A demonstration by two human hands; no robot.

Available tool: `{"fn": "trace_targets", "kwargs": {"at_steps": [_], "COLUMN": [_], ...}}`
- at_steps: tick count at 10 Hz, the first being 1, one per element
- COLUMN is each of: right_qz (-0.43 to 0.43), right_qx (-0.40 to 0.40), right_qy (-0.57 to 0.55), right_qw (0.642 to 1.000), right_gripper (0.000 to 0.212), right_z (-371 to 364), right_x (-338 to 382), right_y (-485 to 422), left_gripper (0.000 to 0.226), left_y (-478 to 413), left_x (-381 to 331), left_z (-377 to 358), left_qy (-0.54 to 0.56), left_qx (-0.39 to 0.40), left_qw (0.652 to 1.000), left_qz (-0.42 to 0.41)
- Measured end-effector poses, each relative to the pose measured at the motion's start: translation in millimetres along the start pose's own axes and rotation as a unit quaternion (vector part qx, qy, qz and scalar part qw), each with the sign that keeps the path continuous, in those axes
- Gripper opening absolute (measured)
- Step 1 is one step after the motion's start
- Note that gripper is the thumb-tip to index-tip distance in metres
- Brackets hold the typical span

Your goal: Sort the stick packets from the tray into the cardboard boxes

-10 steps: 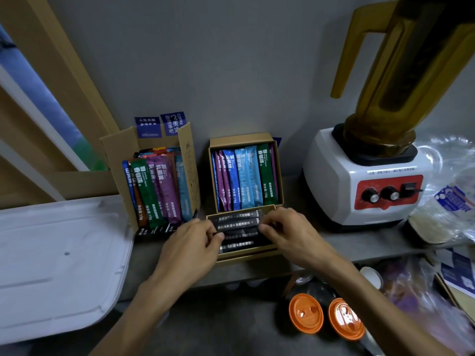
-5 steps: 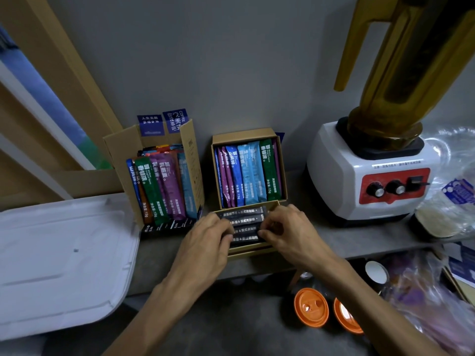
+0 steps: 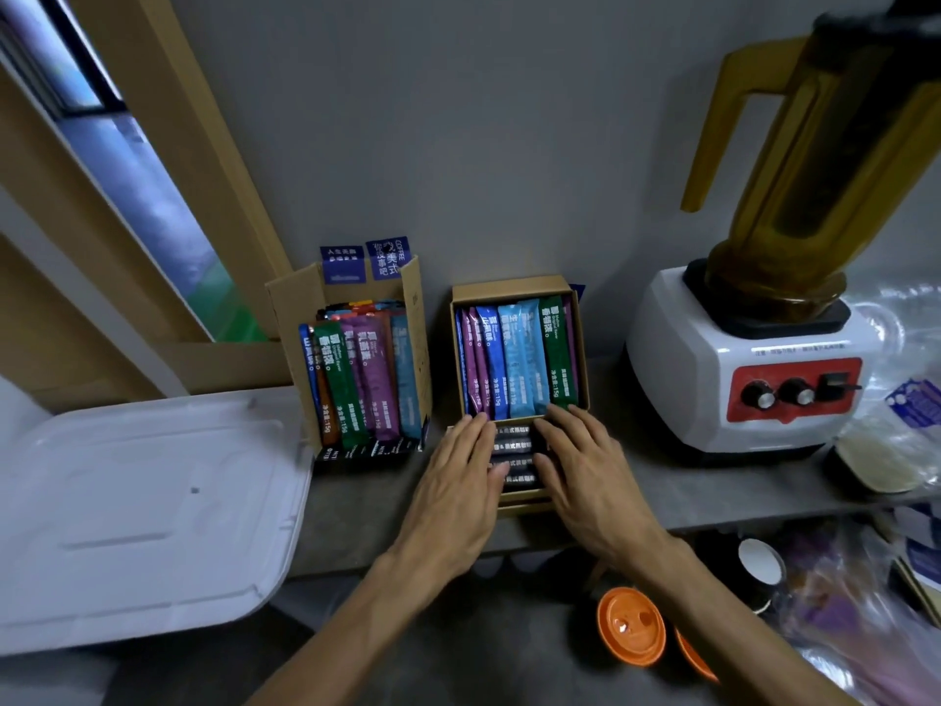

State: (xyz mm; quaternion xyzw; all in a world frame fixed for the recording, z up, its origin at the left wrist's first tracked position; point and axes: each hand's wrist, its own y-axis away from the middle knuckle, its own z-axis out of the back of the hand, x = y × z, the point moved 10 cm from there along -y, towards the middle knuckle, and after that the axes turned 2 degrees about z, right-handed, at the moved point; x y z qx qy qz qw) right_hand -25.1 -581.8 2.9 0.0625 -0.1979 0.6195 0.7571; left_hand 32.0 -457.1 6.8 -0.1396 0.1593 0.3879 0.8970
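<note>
Cardboard, two boxes on the grey surface (image 3: 713,491). Left box (image 3: 285,318), eleven o'clock in our view: upright coloured packets (image 3: 356,384). Right box (image 3: 509,290), twelve o'clock: a coloured row (image 3: 517,364) in the far half, black stick packets (image 3: 514,444) laid crosswise in the near half. White tray (image 3: 142,501), nine o'clock: we see no packets on it, so we judge the sorting nearly done, only settling left. Left hand (image 3: 458,481) and right hand (image 3: 593,476), six o'clock of the coloured row: fingers straight, laid flat, pressing on the black packets from either side, pinching nothing
</note>
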Motion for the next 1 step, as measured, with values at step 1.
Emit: {"fn": "trace_targets", "kwargs": {"at_steps": [1], "right_qz": [-0.015], "right_qx": [-0.010], "right_qy": [-0.014], "right_qw": [1.000], "right_gripper": [0.055], "right_z": [5.5], "right_x": [9.7], "right_y": [5.7], "left_gripper": [0.059], "left_y": [13.0], "left_x": [3.7], "left_z": [16.1], "left_qy": [0.020], "left_qx": [-0.018], "left_qw": [1.000], "left_qz": [0.006]}}
